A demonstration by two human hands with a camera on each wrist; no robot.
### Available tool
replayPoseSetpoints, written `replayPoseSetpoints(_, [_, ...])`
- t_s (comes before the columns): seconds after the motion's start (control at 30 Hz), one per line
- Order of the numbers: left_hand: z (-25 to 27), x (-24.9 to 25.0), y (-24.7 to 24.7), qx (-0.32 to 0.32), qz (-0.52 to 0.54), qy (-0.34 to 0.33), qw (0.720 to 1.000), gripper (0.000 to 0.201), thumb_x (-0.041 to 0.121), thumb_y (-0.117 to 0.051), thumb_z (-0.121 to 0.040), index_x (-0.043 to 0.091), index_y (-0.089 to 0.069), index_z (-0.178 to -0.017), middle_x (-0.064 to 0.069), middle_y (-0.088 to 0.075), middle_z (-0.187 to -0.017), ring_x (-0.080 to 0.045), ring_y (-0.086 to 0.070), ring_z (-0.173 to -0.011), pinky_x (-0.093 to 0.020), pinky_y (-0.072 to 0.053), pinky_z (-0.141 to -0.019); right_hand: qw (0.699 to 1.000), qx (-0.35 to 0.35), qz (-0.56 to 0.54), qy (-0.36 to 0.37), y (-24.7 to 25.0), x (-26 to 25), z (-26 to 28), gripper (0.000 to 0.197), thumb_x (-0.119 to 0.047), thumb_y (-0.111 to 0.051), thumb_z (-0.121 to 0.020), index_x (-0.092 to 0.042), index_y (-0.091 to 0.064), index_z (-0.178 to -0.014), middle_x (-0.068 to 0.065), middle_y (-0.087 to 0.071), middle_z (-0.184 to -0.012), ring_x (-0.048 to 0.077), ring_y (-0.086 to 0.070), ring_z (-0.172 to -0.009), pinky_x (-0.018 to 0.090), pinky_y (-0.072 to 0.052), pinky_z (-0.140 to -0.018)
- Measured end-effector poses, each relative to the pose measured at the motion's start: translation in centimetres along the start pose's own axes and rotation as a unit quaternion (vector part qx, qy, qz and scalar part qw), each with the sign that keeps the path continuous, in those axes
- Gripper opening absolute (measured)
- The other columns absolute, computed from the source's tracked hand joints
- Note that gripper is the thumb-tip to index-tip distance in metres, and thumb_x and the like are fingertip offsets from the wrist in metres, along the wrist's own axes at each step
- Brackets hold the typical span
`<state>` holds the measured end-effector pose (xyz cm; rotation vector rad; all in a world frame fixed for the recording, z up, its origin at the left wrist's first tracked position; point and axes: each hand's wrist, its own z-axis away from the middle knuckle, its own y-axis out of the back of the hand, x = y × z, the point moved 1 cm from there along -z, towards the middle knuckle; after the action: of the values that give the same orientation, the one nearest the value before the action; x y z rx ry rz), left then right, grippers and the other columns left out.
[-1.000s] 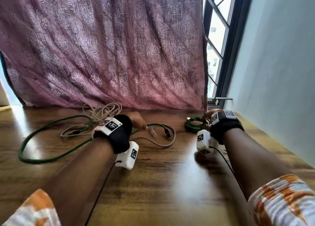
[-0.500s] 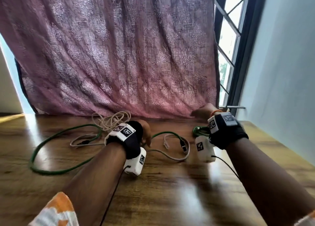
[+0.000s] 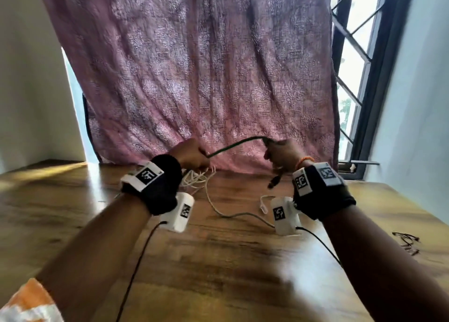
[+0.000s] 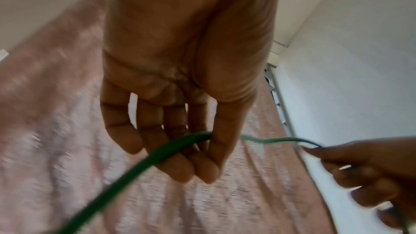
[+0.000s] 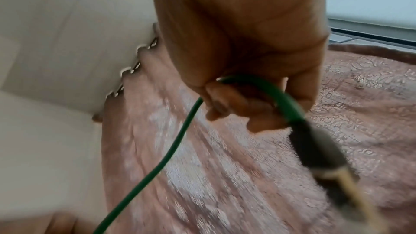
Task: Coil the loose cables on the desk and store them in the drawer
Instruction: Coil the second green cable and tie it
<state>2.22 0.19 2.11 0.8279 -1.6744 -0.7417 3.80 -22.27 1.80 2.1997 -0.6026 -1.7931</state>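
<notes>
Both hands are raised above the wooden desk [image 3: 218,261] with a green cable [image 3: 233,145] stretched between them. My left hand [image 3: 190,155] pinches the cable [image 4: 157,156] between thumb and fingers. My right hand [image 3: 279,154] grips it [image 5: 265,88] near its end, and the dark plug [image 3: 273,182] with a pale connector tip [image 5: 351,184] hangs below the fist. A white cable [image 3: 194,178] lies bunched at the desk's back. A grey cable [image 3: 240,215] with a clear plug runs across the desk between my wrists. No drawer is in view.
A pink patterned curtain [image 3: 206,79] hangs behind the desk. A dark-framed window [image 3: 352,79] and a pale wall stand at the right. Dark scribbles [image 3: 408,244] mark the desk at the right edge.
Both hands rose off the desk, lifting the green cable into the air and pulling a stretch of it taut between them. The view tilted upward.
</notes>
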Motion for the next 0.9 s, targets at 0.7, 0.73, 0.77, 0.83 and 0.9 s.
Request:
replayPoseSetpoints(0.7, [9.1, -7.6, 14.2, 0.371, 0.462, -0.036, 0.805, 0.023, 0.010, -0.040, -0.100, 0.013, -0.052, -0.080, -0.003, -0.057, -0.078, -0.012, -0.055, -0.071, -0.025, -0.049, -0.071, 0.992, -0.082, -0.091, -0.034, -2.0, -3.5, 3.4, 0.028, -0.030, -0.064, -0.085, -0.009, -0.061, -0.067, 0.001, -0.039, -0.057, 0.007, -0.026, -0.028, 0.009, -0.018, -0.033])
replayPoseSetpoints(0.73, [9.1, -6.4, 14.7, 0.356, 0.521, -0.067, 0.772, 0.022, 0.015, -0.039, -0.100, 0.010, -0.052, -0.083, -0.003, -0.063, -0.077, -0.012, -0.060, -0.073, -0.025, -0.053, -0.072, 0.989, -0.099, -0.108, -0.031, -2.7, -3.9, 3.6, 0.028, -0.030, -0.063, -0.086, -0.009, -0.060, -0.068, 0.001, -0.038, -0.057, 0.006, -0.024, -0.026, 0.008, -0.017, -0.033])
replayPoseSetpoints(0.77, [9.6, -4.9, 15.4, 0.337, 0.556, -0.089, 0.754, 0.024, 0.020, -0.038, -0.101, 0.008, -0.054, -0.087, -0.003, -0.068, -0.077, -0.012, -0.063, -0.076, -0.024, -0.056, -0.073, 0.987, -0.107, -0.121, -0.023, -3.5, -4.4, 3.8, 0.028, -0.030, -0.063, -0.086, -0.008, -0.059, -0.069, 0.002, -0.039, -0.058, 0.005, -0.024, -0.025, 0.008, -0.017, -0.033])
replayPoseSetpoints(0.83, [10.2, -2.6, 16.1, 0.297, 0.583, -0.147, 0.742, 0.030, 0.026, -0.032, -0.102, 0.007, -0.055, -0.095, -0.009, -0.070, -0.089, -0.017, -0.066, -0.087, -0.023, -0.056, -0.076, 0.989, -0.097, -0.107, 0.004, -4.8, -5.0, 4.2, 0.029, -0.028, -0.068, -0.083, -0.003, -0.060, -0.073, 0.007, -0.044, -0.062, 0.008, -0.028, -0.028, 0.010, -0.020, -0.033])
replayPoseSetpoints(0.9, [10.9, -0.8, 16.1, 0.261, 0.594, -0.185, 0.738, 0.032, 0.024, -0.027, -0.103, 0.007, -0.054, -0.099, -0.016, -0.064, -0.103, -0.023, -0.063, -0.098, -0.024, -0.056, -0.080, 0.993, -0.102, -0.046, 0.046, -6.0, -5.5, 5.0, 0.041, -0.036, -0.076, -0.074, -0.001, -0.062, -0.090, 0.012, -0.054, -0.072, 0.012, -0.036, -0.040, 0.015, -0.026, -0.035])
